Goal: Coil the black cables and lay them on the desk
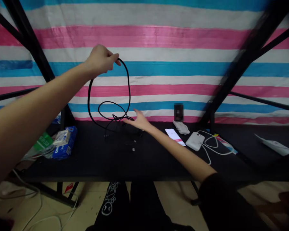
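My left hand (103, 60) is raised in front of the striped sheet, its fingers closed on a black cable (129, 84). From that grip the cable hangs in a wide loop and runs down into a tangle of thinner turns just above the black table. Beside the tangle, low over the table, is my right hand (140, 122). Its thumb and fingers are apart, reaching toward the strands. Whether the fingertips touch the cable I cannot tell. A small light-coloured plug end (133, 149) lies on the tabletop below.
Right of my forearm lie a lit phone (175, 137), a small device on a white stand (180, 127), and a white power bank (195, 141) with a white cord. At left sit blue boxes (66, 146) and a green packet (43, 141). Black metal posts (233, 80) frame both sides.
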Demonstrator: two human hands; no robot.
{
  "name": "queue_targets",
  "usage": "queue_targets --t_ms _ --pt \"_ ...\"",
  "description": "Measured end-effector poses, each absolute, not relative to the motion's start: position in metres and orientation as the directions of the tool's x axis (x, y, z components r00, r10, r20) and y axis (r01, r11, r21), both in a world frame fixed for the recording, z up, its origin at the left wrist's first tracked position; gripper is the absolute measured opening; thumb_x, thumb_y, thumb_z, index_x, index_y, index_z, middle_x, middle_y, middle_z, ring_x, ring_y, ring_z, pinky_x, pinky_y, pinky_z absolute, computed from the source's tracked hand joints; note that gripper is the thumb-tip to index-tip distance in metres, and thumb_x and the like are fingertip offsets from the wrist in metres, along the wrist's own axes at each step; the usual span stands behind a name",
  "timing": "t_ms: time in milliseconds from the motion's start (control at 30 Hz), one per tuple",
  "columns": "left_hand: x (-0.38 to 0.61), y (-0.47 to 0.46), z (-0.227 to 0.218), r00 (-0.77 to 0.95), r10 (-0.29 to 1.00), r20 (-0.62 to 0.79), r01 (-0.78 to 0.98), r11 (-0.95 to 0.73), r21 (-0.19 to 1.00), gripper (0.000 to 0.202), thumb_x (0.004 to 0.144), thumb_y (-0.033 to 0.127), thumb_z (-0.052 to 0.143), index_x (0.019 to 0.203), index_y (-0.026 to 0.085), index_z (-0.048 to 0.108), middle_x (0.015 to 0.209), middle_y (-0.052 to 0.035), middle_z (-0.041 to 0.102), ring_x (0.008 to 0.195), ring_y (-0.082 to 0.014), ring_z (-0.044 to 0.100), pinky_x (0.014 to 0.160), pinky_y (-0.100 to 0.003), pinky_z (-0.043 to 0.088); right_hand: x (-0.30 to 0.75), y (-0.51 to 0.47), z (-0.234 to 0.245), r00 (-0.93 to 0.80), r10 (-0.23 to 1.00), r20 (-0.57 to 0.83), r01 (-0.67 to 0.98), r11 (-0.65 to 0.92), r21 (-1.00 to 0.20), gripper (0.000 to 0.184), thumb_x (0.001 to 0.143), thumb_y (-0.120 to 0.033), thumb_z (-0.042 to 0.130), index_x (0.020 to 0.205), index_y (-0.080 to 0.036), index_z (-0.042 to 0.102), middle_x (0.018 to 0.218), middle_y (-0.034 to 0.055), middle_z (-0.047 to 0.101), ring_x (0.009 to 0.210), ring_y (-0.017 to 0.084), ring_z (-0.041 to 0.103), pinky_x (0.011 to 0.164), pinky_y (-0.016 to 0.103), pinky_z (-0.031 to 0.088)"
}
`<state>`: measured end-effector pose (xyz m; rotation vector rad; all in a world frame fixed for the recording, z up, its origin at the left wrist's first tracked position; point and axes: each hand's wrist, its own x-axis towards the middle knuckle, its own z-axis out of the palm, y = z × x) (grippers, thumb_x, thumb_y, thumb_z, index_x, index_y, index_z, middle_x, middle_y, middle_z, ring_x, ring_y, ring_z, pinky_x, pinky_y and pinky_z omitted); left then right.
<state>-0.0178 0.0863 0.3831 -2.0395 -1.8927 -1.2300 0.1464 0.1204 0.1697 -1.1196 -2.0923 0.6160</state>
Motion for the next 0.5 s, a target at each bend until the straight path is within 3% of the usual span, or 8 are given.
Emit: queue_targets --t_ms 100,133,167,233,300,333,400,500 --pt "-0.019 0.085 0.380 -0.116 0.790 0.602 0.849 -0.236 0.473 0.061 0.086 0.044 0.034 0.107 -0.007 0.058 0.076 -0.0073 0.059 0.075 -0.0145 0.059 0.069 -0.034 0.043 0.104 0.105 0.166 -0.361 0.850 0.383 0.656 0.523 -0.543 0.112 0.057 -0.058 0.071 0.142 -0.007 0.020 0.143 0.0268 0.026 0.127 0.040 0.034 0.098 0.050 0.037" --pt "-0.021 0.083 0.379 -0.109 0.788 0.605 0.858 -0.233 0.458 0.060 0.087 0.044 0.033 0.107 -0.007 0.058 0.077 -0.0080 0.060 0.074 -0.0137 0.059 0.070 -0.034 0.045 0.094 0.103 0.163 -0.373 0.857 0.357 0.701 0.512 -0.497 0.112 0.057 -0.053 0.073 0.143 -0.007 0.018 0.140 0.0282 0.030 0.121 0.041 0.041 0.093 0.050 0.041" --pt "-0.025 0.080 0.379 -0.097 0.780 0.619 0.883 -0.220 0.415 0.058 0.088 0.043 0.033 0.105 -0.007 0.059 0.076 -0.0082 0.060 0.075 -0.0139 0.059 0.073 -0.036 0.045 0.088 0.102 0.161 -0.397 0.855 0.334 0.727 0.515 -0.455 0.104 0.061 -0.048 0.072 0.142 -0.007 0.020 0.133 0.0280 0.042 0.113 0.039 0.050 0.086 0.047 0.045" --pt "-0.035 0.073 0.378 -0.060 0.737 0.673 0.951 -0.163 0.264 0.053 0.089 0.041 0.034 0.101 -0.002 0.063 0.077 -0.0079 0.062 0.081 -0.0177 0.060 0.081 -0.042 0.045 0.086 0.107 0.162 -0.466 0.828 0.313 0.740 0.558 -0.374 0.070 0.076 -0.036 0.063 0.134 -0.007 0.037 0.113 0.0239 0.059 0.098 0.033 0.060 0.076 0.041 0.048" --pt "-0.049 0.067 0.372 -0.041 0.710 0.703 0.993 -0.048 0.106 0.050 0.091 0.040 0.032 0.100 0.004 0.065 0.083 -0.0090 0.063 0.093 -0.0246 0.059 0.086 -0.047 0.042 0.092 0.116 0.170 -0.532 0.783 0.322 0.715 0.619 -0.325 0.034 0.086 -0.028 0.051 0.114 -0.009 0.057 0.095 0.0179 0.067 0.088 0.028 0.064 0.072 0.035 0.046" --pt "-0.056 0.065 0.366 -0.046 0.727 0.686 0.999 0.022 0.044 0.049 0.091 0.040 0.031 0.102 0.006 0.064 0.089 -0.0106 0.064 0.098 -0.0285 0.058 0.086 -0.050 0.042 0.097 0.122 0.175 -0.554 0.765 0.327 0.700 0.641 -0.314 0.026 0.089 -0.027 0.047 0.102 -0.011 0.063 0.089 0.0155 0.068 0.084 0.025 0.064 0.070 0.032 0.045" --pt "-0.070 0.067 0.346 -0.092 0.809 0.581 0.989 0.144 -0.045 0.048 0.092 0.040 0.028 0.107 0.008 0.061 0.102 -0.0159 0.063 0.105 -0.0351 0.055 0.083 -0.053 0.043 0.107 0.131 0.188 -0.583 0.737 0.340 0.670 0.674 -0.311 0.026 0.092 -0.031 0.046 0.089 -0.015 0.066 0.084 0.0105 0.069 0.079 0.021 0.064 0.067 0.028 0.043" --pt "-0.086 0.080 0.297 -0.122 0.897 0.426 0.983 0.169 -0.076 0.041 0.091 0.033 0.035 0.105 0.004 0.061 0.104 -0.0219 0.063 0.104 -0.0382 0.055 0.084 -0.055 0.042 0.121 0.138 0.204 -0.575 0.683 0.450 0.574 0.729 -0.373 0.028 0.093 -0.034 0.042 0.088 -0.018 0.064 0.079 0.0051 0.067 0.073 0.016 0.061 0.065 0.026 0.041"
